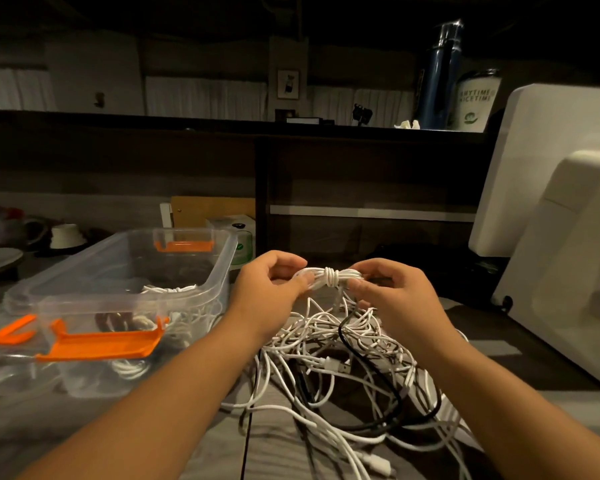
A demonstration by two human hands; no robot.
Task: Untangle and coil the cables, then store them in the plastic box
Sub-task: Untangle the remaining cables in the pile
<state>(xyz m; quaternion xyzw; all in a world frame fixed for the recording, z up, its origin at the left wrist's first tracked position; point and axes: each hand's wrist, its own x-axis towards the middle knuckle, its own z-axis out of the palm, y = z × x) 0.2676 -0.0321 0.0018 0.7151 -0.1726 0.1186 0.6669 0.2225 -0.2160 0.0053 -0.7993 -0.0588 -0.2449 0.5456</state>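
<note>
While two hands grip a coiled white cable, a tangle of cables lies right of the plastic box.

White coils lie inside the box, its orange latches hanging open. Just right of the box, the left hand curls fingers and thumb round one end of the coiled cable; farther right, the right hand pinches the other end, fingers bent close. The tangle spreads on the table beneath both hands.
</note>
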